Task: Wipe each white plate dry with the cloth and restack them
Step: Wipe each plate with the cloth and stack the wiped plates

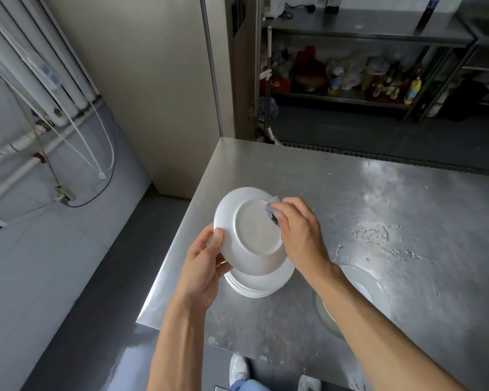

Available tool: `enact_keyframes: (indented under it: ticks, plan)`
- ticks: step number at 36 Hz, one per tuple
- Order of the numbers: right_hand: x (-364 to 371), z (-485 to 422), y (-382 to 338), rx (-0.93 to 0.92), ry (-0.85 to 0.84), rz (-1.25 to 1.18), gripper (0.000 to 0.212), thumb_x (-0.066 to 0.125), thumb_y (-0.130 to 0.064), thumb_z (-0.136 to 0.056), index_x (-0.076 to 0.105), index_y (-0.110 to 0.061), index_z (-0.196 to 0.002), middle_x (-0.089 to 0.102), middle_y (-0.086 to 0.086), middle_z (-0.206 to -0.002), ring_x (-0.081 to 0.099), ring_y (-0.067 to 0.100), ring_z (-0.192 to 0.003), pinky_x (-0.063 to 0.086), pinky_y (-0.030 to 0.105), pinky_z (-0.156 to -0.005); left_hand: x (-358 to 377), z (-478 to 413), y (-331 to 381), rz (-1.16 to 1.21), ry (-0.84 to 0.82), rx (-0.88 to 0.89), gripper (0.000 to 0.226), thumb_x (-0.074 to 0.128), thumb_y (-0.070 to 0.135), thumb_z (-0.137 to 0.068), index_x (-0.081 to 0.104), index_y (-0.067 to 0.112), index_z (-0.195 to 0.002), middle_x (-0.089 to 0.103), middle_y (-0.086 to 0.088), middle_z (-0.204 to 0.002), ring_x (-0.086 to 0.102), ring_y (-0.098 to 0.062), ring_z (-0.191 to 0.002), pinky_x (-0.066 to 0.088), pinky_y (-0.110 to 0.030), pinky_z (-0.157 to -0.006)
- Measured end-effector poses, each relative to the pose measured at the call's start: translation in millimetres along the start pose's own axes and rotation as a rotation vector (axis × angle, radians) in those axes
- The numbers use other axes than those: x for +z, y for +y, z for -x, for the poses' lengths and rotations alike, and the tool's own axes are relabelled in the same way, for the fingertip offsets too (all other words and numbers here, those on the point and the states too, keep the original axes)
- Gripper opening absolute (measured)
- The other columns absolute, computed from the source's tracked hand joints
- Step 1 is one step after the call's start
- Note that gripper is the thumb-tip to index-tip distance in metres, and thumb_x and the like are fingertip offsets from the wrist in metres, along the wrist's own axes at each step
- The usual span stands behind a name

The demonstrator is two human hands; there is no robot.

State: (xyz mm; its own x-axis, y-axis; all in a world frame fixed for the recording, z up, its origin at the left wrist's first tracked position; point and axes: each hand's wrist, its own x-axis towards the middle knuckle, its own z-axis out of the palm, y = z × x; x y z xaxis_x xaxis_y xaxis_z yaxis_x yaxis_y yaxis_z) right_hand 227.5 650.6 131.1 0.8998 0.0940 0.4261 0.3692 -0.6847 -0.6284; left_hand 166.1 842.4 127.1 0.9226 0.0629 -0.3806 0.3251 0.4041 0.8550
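My left hand [202, 266] grips the left rim of a white plate [246, 232], held tilted with its underside facing me. My right hand [299, 232] presses a small grey cloth [272, 208] against the plate's upper right underside; most of the cloth is hidden under my fingers. Directly below the held plate, a stack of white plates [261, 285] sits on the steel table [350, 193] near its left edge. Another white plate [364, 286] lies to the right, partly hidden by my right forearm.
Water droplets [376, 235] are scattered on the table right of my hands. The table's left edge drops to a dark floor. A beige wall column stands behind the table's far left corner. Metal shelving with bottles [378, 83] stands across the aisle.
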Motion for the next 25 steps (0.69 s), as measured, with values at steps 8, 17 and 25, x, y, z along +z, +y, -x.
enact_keyframes:
  ticks: [8, 17, 25]
  plan:
    - [0, -25, -39, -0.275, -0.088, -0.075, 0.023, 0.063, 0.002, -0.092, 0.077, -0.011, -0.106, 0.067, 0.007, -0.106, 0.064, 0.028, -0.095, 0.051, 0.034, -0.088, 16, 1, -3, -0.066, -0.075, 0.006, 0.033, 0.059, 0.043, -0.101, 0.073, 0.028, -0.127, 0.077, -0.005, -0.119, 0.073, -0.018, -0.101, 0.061, -0.030, -0.083]
    - [-8, -14, -19, -0.062, -0.011, -0.226, 0.021, 0.057, -0.005, -0.093, 0.072, -0.011, -0.105, 0.065, 0.001, -0.107, 0.064, 0.014, -0.098, 0.051, 0.035, -0.090, 9, -5, 2, 0.016, 0.111, -0.002, 0.032, 0.050, 0.034, -0.110, 0.074, 0.019, -0.125, 0.076, -0.004, -0.113, 0.070, -0.017, -0.097, 0.057, -0.036, -0.090]
    - [-19, 13, 28, -0.087, -0.119, 0.080, 0.045, 0.066, -0.024, -0.082, 0.057, -0.026, -0.127, 0.052, -0.010, -0.122, 0.062, 0.015, -0.094, 0.057, 0.040, -0.069, -2, -13, 10, 0.354, 0.216, -0.006, 0.027, 0.051, 0.024, -0.111, 0.071, 0.012, -0.124, 0.071, 0.005, -0.103, 0.062, -0.003, -0.073, 0.058, -0.018, -0.068]
